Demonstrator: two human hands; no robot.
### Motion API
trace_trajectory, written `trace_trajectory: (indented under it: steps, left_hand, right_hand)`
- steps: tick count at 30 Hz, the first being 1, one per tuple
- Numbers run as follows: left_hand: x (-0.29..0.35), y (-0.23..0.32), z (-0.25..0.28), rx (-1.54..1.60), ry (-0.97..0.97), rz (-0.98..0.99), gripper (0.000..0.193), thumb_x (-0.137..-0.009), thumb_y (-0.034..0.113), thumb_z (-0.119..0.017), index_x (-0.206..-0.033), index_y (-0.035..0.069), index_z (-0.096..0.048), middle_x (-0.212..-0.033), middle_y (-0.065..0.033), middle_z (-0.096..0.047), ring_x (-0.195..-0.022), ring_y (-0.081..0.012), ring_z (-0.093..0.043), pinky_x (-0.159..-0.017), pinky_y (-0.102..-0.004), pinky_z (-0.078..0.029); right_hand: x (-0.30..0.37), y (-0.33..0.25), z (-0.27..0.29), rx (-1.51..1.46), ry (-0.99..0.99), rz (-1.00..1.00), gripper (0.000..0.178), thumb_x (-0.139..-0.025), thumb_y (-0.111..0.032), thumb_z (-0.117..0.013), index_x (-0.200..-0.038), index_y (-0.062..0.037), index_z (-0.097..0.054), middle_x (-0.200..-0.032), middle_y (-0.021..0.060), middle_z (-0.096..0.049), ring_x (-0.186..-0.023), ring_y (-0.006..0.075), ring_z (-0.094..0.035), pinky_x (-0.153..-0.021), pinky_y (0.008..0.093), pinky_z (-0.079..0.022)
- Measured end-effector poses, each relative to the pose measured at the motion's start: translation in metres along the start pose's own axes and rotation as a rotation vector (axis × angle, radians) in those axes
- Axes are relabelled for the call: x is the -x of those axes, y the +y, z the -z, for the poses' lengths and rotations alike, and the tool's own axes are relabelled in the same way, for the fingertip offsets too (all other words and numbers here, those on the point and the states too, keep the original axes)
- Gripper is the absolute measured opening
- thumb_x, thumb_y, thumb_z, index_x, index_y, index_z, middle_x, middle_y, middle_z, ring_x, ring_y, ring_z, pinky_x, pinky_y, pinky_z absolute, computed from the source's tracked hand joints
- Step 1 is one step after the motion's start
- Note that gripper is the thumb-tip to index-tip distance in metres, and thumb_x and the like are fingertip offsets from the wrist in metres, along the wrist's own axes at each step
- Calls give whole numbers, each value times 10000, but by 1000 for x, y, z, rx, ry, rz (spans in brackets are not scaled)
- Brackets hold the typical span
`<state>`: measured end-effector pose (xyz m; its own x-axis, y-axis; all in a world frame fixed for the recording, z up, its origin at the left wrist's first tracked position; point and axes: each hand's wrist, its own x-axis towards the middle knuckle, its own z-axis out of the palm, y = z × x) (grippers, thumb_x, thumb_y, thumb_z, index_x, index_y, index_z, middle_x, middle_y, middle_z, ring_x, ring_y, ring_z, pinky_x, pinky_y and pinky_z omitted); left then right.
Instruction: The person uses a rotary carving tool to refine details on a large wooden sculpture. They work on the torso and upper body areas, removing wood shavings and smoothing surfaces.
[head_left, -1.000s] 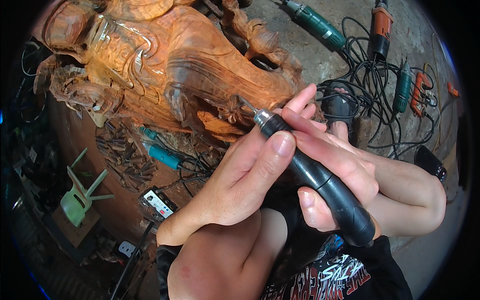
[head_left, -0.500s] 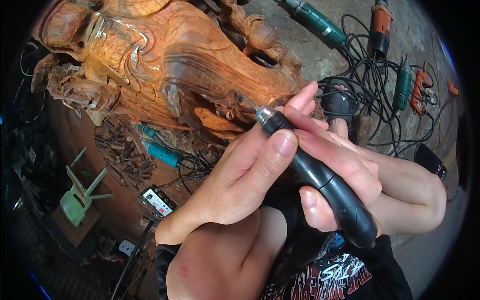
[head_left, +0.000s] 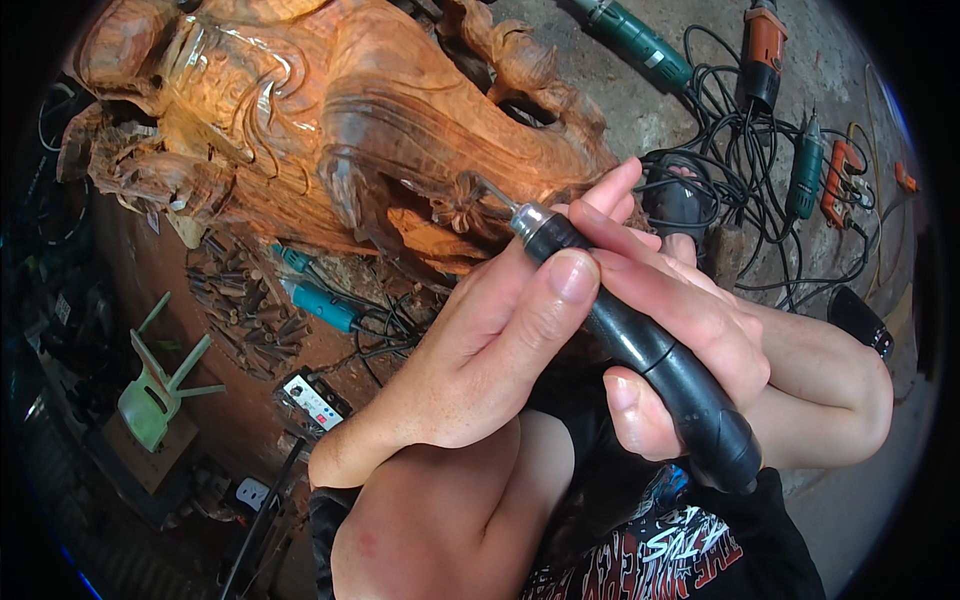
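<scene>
Both my hands grip a black rotary carving tool [head_left: 672, 372], which slants across the middle with its metal collet toward the carving. My left hand [head_left: 500, 345] steadies the front end, its thumb pressed on the black body just behind the collet. From the right, my right hand [head_left: 690, 300] wraps the body, fingers along the top and thumb underneath. A thin bit [head_left: 492, 191] reaches to a small carved flower [head_left: 459, 207] on the large orange-brown wooden carving [head_left: 400, 130]; whether its tip touches the wood I cannot tell. Part of my left fingers is hidden behind the tool.
Green power tools [head_left: 640, 45], an orange one [head_left: 762, 50] and tangled black cables [head_left: 735, 150] lie at the far right. Left of my knees are a teal tool [head_left: 322, 305], a heap of brown pieces [head_left: 245, 305], a white control box [head_left: 312, 400] and a green chair [head_left: 148, 405].
The tool and both hands have shifted very slightly, the collet a little upward and the rear end a little to the right. My grip looks the same.
</scene>
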<state>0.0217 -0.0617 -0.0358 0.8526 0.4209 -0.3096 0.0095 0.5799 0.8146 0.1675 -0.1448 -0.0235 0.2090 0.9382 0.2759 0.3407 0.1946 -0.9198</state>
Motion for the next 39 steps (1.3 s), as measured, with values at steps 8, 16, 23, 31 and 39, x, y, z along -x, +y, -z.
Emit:
trace_trajectory:
  steps: [8,16,23,31,39]
  left_hand:
    - [2,3,-3,38,24,26,541,-1020,320,-329,-1375,-88,-320,-1390,-215,-409,-1288,-254,-404,-1090,-379,-275]
    - [4,5,-5,28,35,36,577,-1018,328,-337,-1405,-94,-260,-1310,-190,-490,-1237,-237,-460,-1072,-353,-302]
    - [0,11,7,-29,-82,-43,599,-1017,347,-333,-1411,-95,-240,-1286,-204,-513,-1228,-243,-470,-1069,-352,-308]
    - [1,10,6,-4,-59,-25,597,-1017,344,-335,-1413,-92,-237,-1304,-220,-499,-1238,-251,-464,-1077,-356,-299]
    - [1,11,10,-27,-98,-55,592,-1016,344,-336,-1405,-95,-252,-1320,-232,-482,-1243,-265,-462,-1078,-364,-301]
  right_hand:
    - [3,-3,-1,47,-25,-60,437,-670,-23,-679,-1084,96,-603,-1021,258,-656,-984,361,-654,-845,403,-538]
    - [3,-1,-3,18,23,9,429,-686,-24,-675,-1088,103,-597,-1017,257,-656,-987,368,-652,-846,411,-537]
    - [4,1,-3,-18,28,13,408,-704,-25,-665,-1083,109,-596,-989,252,-662,-995,382,-644,-848,429,-536]
    - [4,1,-6,-15,47,23,407,-705,-26,-664,-1086,102,-599,-1002,253,-659,-996,378,-645,-841,423,-539]
    - [8,3,-7,-36,-12,-35,413,-719,-40,-662,-1100,102,-594,-1026,257,-653,-989,367,-650,-843,406,-534]
